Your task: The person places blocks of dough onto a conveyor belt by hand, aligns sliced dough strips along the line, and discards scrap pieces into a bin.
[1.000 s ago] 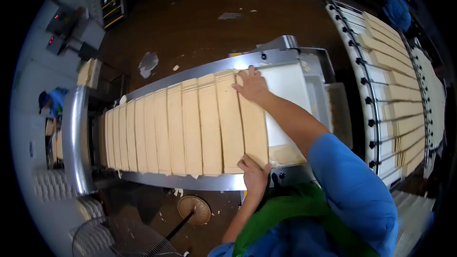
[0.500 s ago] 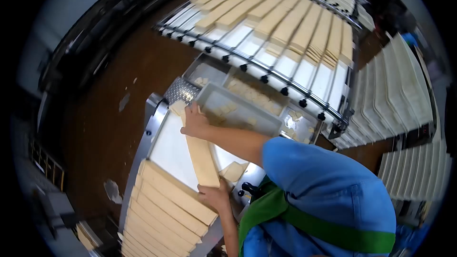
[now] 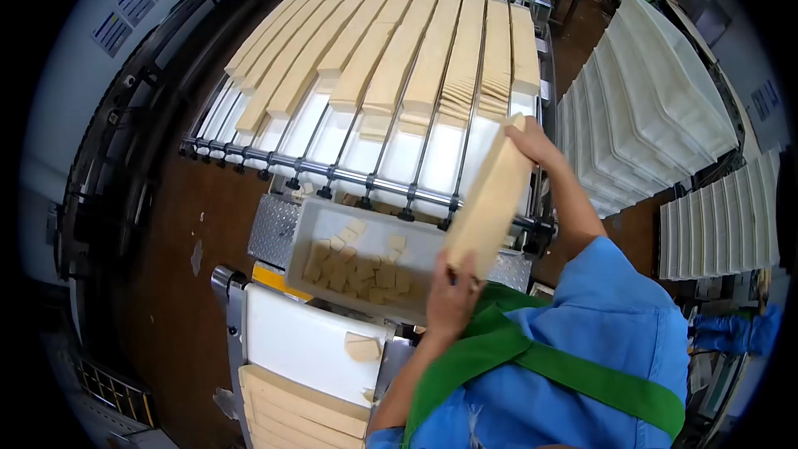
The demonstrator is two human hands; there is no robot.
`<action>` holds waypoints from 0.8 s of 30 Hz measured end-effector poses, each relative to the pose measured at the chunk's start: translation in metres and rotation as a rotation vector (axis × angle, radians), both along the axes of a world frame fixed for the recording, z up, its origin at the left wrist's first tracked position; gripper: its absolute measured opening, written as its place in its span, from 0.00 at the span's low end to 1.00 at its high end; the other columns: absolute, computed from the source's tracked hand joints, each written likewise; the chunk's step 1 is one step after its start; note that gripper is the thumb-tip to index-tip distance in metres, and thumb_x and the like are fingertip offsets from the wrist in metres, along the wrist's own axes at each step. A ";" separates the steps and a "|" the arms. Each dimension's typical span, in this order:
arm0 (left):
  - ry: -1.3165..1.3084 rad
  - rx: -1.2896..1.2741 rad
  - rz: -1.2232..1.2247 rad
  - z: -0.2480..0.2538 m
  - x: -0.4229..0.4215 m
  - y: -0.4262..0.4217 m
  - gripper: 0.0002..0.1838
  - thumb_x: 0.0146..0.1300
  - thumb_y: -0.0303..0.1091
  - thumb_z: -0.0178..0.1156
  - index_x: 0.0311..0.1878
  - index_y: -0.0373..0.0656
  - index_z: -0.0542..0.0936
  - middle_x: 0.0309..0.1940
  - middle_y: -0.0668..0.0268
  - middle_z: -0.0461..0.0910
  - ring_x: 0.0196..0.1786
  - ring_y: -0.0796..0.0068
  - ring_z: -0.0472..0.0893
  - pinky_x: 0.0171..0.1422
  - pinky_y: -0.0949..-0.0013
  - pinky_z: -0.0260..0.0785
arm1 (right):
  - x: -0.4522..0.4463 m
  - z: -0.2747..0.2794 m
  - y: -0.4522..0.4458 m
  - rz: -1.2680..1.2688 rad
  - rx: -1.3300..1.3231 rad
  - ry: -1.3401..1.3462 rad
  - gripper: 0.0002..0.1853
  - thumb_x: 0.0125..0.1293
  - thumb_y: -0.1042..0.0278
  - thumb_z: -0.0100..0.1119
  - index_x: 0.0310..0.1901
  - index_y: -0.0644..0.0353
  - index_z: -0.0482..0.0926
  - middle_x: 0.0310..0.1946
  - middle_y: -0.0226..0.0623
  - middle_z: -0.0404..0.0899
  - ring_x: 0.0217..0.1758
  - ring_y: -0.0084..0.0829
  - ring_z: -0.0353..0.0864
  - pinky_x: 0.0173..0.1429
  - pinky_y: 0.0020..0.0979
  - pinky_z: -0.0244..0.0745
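Observation:
A long stack of pale dough strips (image 3: 486, 204) is held at a slant over the near right corner of the rack-like conveyor. My right hand (image 3: 534, 143) is closed around its far end, while my left hand (image 3: 453, 295) grips the near end by my apron. Beyond it, several similar dough stacks (image 3: 391, 50) lie side by side on the white conveyor (image 3: 328, 129), separated by thin metal rods. On the lower white belt (image 3: 291, 324), more dough strips (image 3: 303, 407) lie overlapped, along with a small dough offcut (image 3: 362, 347).
A grey bin (image 3: 303, 237) of dough scraps stands between the two conveyors. A metal bar with black knobs (image 3: 366, 177) crosses the upper conveyor's near edge. Stacked white trays (image 3: 632, 108) rise on the right, with another stack (image 3: 719, 216) below.
Both hands have lifted the dough stack off the lower belt and carried it right and forward to the upper conveyor. The view has turned too.

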State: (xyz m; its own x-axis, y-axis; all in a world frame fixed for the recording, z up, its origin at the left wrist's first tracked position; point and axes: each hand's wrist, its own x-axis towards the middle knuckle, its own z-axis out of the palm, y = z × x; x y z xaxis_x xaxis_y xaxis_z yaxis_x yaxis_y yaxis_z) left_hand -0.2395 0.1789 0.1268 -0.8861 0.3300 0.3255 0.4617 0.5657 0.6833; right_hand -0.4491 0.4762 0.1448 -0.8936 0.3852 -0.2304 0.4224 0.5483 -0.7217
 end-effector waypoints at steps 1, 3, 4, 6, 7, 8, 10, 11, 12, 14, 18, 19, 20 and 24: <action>-0.063 -0.003 -0.117 0.000 -0.004 0.018 0.37 0.51 0.30 0.71 0.65 0.46 0.65 0.64 0.43 0.55 0.61 0.41 0.68 0.62 0.55 0.69 | -0.002 -0.001 0.023 0.063 0.023 -0.049 0.41 0.56 0.43 0.58 0.61 0.71 0.64 0.59 0.66 0.65 0.52 0.58 0.77 0.42 0.50 0.81; -0.150 -0.007 -0.190 0.002 -0.009 0.050 0.35 0.54 0.29 0.68 0.65 0.47 0.65 0.65 0.43 0.54 0.62 0.40 0.68 0.62 0.54 0.69 | -0.018 -0.015 0.055 0.160 0.149 -0.055 0.40 0.58 0.41 0.55 0.61 0.69 0.65 0.61 0.64 0.65 0.56 0.58 0.74 0.51 0.54 0.74; -0.236 -0.011 -0.267 0.003 -0.013 0.064 0.33 0.56 0.28 0.65 0.65 0.47 0.64 0.65 0.42 0.54 0.62 0.38 0.67 0.62 0.53 0.69 | -0.028 -0.021 0.063 0.253 0.272 -0.057 0.40 0.60 0.39 0.52 0.62 0.68 0.66 0.62 0.63 0.65 0.61 0.59 0.70 0.60 0.58 0.67; -0.208 0.008 -0.273 -0.010 -0.029 0.089 0.32 0.58 0.26 0.61 0.66 0.47 0.63 0.65 0.41 0.53 0.62 0.35 0.66 0.63 0.52 0.68 | -0.041 -0.011 0.062 0.242 0.414 -0.145 0.40 0.62 0.37 0.49 0.65 0.65 0.64 0.65 0.59 0.62 0.66 0.58 0.63 0.66 0.58 0.57; -0.177 0.026 -0.291 -0.014 -0.040 0.099 0.30 0.59 0.24 0.57 0.66 0.47 0.63 0.65 0.40 0.52 0.63 0.33 0.66 0.63 0.50 0.67 | -0.044 -0.002 0.056 0.218 0.558 -0.230 0.41 0.63 0.35 0.46 0.68 0.62 0.61 0.69 0.54 0.60 0.72 0.56 0.56 0.72 0.57 0.46; -0.193 0.097 -0.314 -0.017 -0.052 0.110 0.31 0.58 0.18 0.51 0.66 0.46 0.63 0.66 0.36 0.50 0.63 0.31 0.64 0.65 0.50 0.65 | -0.052 -0.013 0.058 0.233 0.556 -0.227 0.41 0.63 0.35 0.46 0.68 0.62 0.61 0.69 0.54 0.60 0.72 0.56 0.56 0.72 0.57 0.46; -0.249 0.165 -0.315 -0.022 -0.078 0.130 0.31 0.59 0.17 0.50 0.67 0.45 0.63 0.67 0.35 0.48 0.63 0.31 0.64 0.65 0.51 0.64 | -0.067 -0.038 0.061 0.008 0.684 -0.020 0.42 0.65 0.34 0.43 0.72 0.57 0.55 0.74 0.47 0.51 0.77 0.52 0.43 0.75 0.55 0.42; -0.305 0.237 -0.330 -0.025 -0.090 0.138 0.31 0.59 0.17 0.49 0.67 0.45 0.63 0.67 0.33 0.47 0.64 0.31 0.64 0.66 0.52 0.63 | -0.071 -0.044 0.064 0.023 0.679 -0.017 0.42 0.65 0.34 0.43 0.72 0.57 0.55 0.74 0.47 0.51 0.77 0.52 0.43 0.75 0.55 0.42; -0.304 0.263 -0.339 -0.029 -0.103 0.144 0.31 0.59 0.16 0.48 0.67 0.44 0.63 0.69 0.33 0.45 0.64 0.32 0.63 0.66 0.55 0.63 | -0.072 -0.046 0.062 0.039 0.665 -0.022 0.42 0.66 0.34 0.42 0.72 0.56 0.53 0.75 0.45 0.47 0.78 0.52 0.41 0.75 0.56 0.41; -0.374 0.309 -0.316 -0.034 -0.106 0.143 0.31 0.58 0.15 0.47 0.67 0.44 0.63 0.69 0.35 0.46 0.65 0.32 0.64 0.66 0.54 0.63 | -0.072 -0.047 0.057 0.045 0.649 -0.019 0.41 0.67 0.35 0.41 0.73 0.57 0.52 0.76 0.44 0.45 0.78 0.52 0.39 0.76 0.56 0.39; -0.407 0.358 -0.191 -0.025 -0.099 0.104 0.32 0.57 0.15 0.45 0.67 0.44 0.64 0.69 0.42 0.50 0.67 0.39 0.63 0.66 0.57 0.63 | -0.079 -0.057 0.060 0.053 0.782 -0.049 0.40 0.68 0.37 0.43 0.72 0.58 0.55 0.75 0.48 0.47 0.77 0.53 0.43 0.74 0.57 0.43; -0.403 0.423 -0.150 -0.024 -0.095 0.087 0.32 0.56 0.15 0.45 0.67 0.44 0.64 0.69 0.42 0.51 0.67 0.38 0.63 0.68 0.55 0.61 | -0.077 -0.049 0.054 0.065 0.839 -0.066 0.39 0.68 0.38 0.44 0.71 0.58 0.56 0.74 0.49 0.48 0.77 0.53 0.45 0.73 0.58 0.45; -0.360 0.460 -0.049 -0.027 -0.092 0.070 0.33 0.55 0.15 0.44 0.67 0.44 0.65 0.69 0.44 0.52 0.70 0.41 0.60 0.72 0.56 0.55 | -0.080 -0.047 0.049 0.119 0.880 -0.062 0.38 0.68 0.39 0.44 0.71 0.58 0.56 0.74 0.50 0.48 0.76 0.54 0.45 0.73 0.58 0.45; -0.251 0.336 0.491 -0.024 -0.063 -0.004 0.33 0.61 0.23 0.55 0.71 0.45 0.60 0.72 0.45 0.48 0.72 0.43 0.56 0.70 0.57 0.56 | -0.081 -0.072 -0.007 0.386 0.770 0.248 0.36 0.68 0.41 0.46 0.70 0.57 0.58 0.72 0.51 0.53 0.75 0.56 0.48 0.72 0.58 0.47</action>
State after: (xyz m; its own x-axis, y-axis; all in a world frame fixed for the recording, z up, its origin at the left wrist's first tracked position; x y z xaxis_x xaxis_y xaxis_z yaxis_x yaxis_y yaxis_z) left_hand -0.3021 0.1748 0.1026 -0.9707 -0.2168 0.1041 0.0070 0.4072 0.9133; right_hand -0.5297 0.4694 0.0724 -0.9827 0.0153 0.1847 -0.0112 0.9899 -0.1416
